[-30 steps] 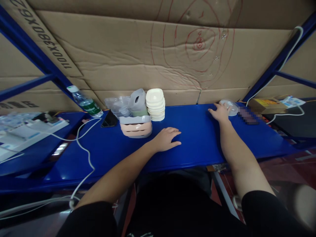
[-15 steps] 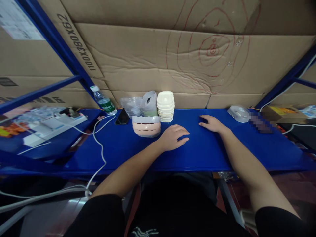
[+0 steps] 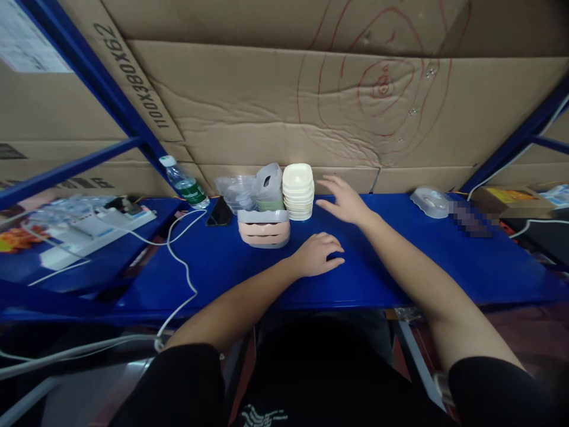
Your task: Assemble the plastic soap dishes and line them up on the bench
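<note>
My right hand (image 3: 344, 200) is open, its fingers pointing left, just right of a stack of cream square bowls (image 3: 298, 193). No contact with the bowls can be made out. My left hand (image 3: 317, 255) rests low over the blue table (image 3: 377, 267), fingers apart and curved, holding nothing. Left of it sits a stack of pink and grey wavy-edged plastic pieces (image 3: 264, 230). Behind that stand grey and green plastic containers (image 3: 269, 184), beside a pile of clear plastic pieces (image 3: 235, 191).
A water bottle (image 3: 185, 182) leans at the back left near a dark phone (image 3: 219, 212). White cables (image 3: 184, 261) cross the left side. A translucent wavy-edged piece (image 3: 430, 203) lies at the right. Cardboard (image 3: 249, 107) walls the back; blue posts (image 3: 120, 107) frame it.
My right hand has moved left and away from me, up beside the cream bowls. My left hand has come slightly nearer to me. The stacks have stayed put.
</note>
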Action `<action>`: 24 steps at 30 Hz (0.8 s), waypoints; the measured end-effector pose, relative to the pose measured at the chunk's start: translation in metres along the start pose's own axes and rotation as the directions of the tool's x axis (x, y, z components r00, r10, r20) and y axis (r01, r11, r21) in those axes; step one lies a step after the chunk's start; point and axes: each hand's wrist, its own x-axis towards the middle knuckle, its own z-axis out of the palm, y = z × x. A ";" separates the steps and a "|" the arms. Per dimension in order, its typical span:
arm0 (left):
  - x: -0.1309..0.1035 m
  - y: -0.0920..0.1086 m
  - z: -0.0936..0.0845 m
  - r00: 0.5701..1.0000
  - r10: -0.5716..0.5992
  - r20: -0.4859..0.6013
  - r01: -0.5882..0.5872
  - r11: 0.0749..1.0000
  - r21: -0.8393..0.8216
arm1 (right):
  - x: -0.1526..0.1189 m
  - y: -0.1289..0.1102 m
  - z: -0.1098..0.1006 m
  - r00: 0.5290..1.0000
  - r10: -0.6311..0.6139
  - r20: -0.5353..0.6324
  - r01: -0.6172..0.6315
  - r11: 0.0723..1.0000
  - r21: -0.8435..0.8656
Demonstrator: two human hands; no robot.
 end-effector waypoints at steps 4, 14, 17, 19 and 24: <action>-0.001 -0.004 -0.002 1.000 -0.026 -0.015 0.026 1.000 0.004 | 0.047 -0.035 0.019 0.998 0.029 0.061 -0.025 0.997 -0.070; -0.003 -0.001 -0.008 1.000 -0.027 -0.010 0.027 0.999 0.018 | 0.061 -0.043 0.042 0.990 0.127 -0.062 -0.126 0.992 0.019; -0.004 -0.001 -0.010 0.999 -0.025 -0.020 0.025 0.999 0.023 | 0.060 -0.042 0.038 0.982 0.128 -0.141 -0.112 0.987 0.113; -0.004 -0.001 -0.012 0.999 -0.031 -0.034 0.032 0.999 0.030 | 0.054 -0.040 0.029 0.970 0.115 -0.213 -0.084 0.986 0.146; -0.005 -0.001 -0.014 0.997 -0.057 -0.053 0.060 0.997 0.050 | 0.014 -0.019 -0.008 0.923 0.112 -0.369 -0.084 0.992 0.091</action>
